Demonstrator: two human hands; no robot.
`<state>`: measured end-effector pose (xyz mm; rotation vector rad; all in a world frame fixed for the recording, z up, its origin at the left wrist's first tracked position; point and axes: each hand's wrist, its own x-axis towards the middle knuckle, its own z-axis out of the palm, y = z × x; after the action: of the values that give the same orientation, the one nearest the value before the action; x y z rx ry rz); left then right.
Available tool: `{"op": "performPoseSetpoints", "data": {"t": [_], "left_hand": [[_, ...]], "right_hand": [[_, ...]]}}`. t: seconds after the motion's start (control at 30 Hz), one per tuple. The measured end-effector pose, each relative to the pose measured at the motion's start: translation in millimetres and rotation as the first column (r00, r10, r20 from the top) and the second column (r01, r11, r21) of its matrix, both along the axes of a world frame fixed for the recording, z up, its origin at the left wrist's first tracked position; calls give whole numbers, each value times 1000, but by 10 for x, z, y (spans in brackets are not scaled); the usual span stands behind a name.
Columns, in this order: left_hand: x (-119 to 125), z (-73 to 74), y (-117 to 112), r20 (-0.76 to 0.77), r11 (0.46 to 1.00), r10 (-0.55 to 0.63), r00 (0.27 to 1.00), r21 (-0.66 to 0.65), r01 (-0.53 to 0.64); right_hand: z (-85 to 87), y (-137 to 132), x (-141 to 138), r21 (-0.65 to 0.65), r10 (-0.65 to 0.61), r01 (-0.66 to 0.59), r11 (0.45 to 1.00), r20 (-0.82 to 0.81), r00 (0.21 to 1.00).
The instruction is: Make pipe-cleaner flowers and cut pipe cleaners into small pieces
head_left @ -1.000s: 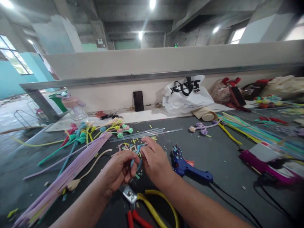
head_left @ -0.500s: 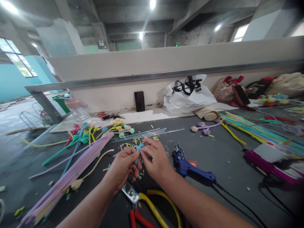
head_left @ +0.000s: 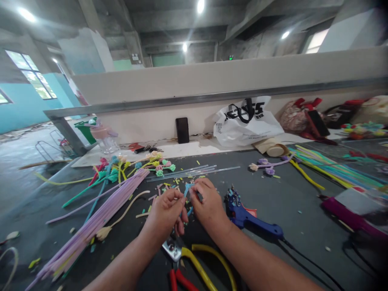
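Observation:
Between my two hands is a light blue chenille stem point(head_left: 187, 188), its upper end bent or branching. My left hand point(head_left: 168, 210) is closed, thumb and forefinger pinching the stem from the left. My right hand point(head_left: 210, 204) pinches its top from the right; part of the stem hangs down behind the fingers. Just below the hands lie yellow-handled pliers point(head_left: 198, 266) and a red-handled tool point(head_left: 183, 281), both cut off by the frame. A blue glue gun point(head_left: 251, 220) rests right of my right hand.
Lilac chenille stems point(head_left: 100, 226) lie bundled at left, beside finished-looking chenille flowers point(head_left: 112, 173). Clear glue sticks point(head_left: 197, 171) and small scraps lie beyond my hands. A phone point(head_left: 182, 130) leans on the back panel near a white bag point(head_left: 245, 127). A purple tool point(head_left: 342, 212) sits right.
The blue stem now shows more plainly, stretched up between the fingertips, with my hands slightly further apart. The whole view has shifted a little, so the table things appear further right.

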<state>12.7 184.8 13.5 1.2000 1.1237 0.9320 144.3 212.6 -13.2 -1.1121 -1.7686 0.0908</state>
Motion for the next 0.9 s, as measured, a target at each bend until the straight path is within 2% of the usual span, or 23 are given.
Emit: {"op": "performPoseSetpoints", "data": {"t": [0.17, 0.4, 0.53, 0.7, 0.77, 0.83, 0.9], "left_hand": [[-27, 30, 21, -59, 1000, -13, 998, -21, 12], [-171, 41, 93, 79, 987, -72, 994, -136, 82], [-192, 29, 118, 97, 986, -32, 995, -160, 47], [-86, 44, 102, 17, 994, 82, 996, -74, -81], [-87, 46, 113, 51, 997, 47, 998, -66, -43], [-131, 31, 144, 73, 996, -38, 997, -84, 44], [-195, 1, 190, 5, 991, -90, 996, -97, 90]], "right_hand": [[-35, -9, -11, 32, 111, -111, 993, 18, 994], [33, -105, -21, 0, 185, -189, 982, 208, 960], [25, -118, -49, 12, 252, -268, 963, 301, 920], [-24, -81, -54, -11, 231, -235, 972, 226, 946], [-39, -71, -56, -33, 271, -269, 962, 178, 946], [-52, -69, -71, -52, 349, -345, 937, 139, 927], [-64, -71, -95, -73, 420, -414, 907, 98, 902]]}}
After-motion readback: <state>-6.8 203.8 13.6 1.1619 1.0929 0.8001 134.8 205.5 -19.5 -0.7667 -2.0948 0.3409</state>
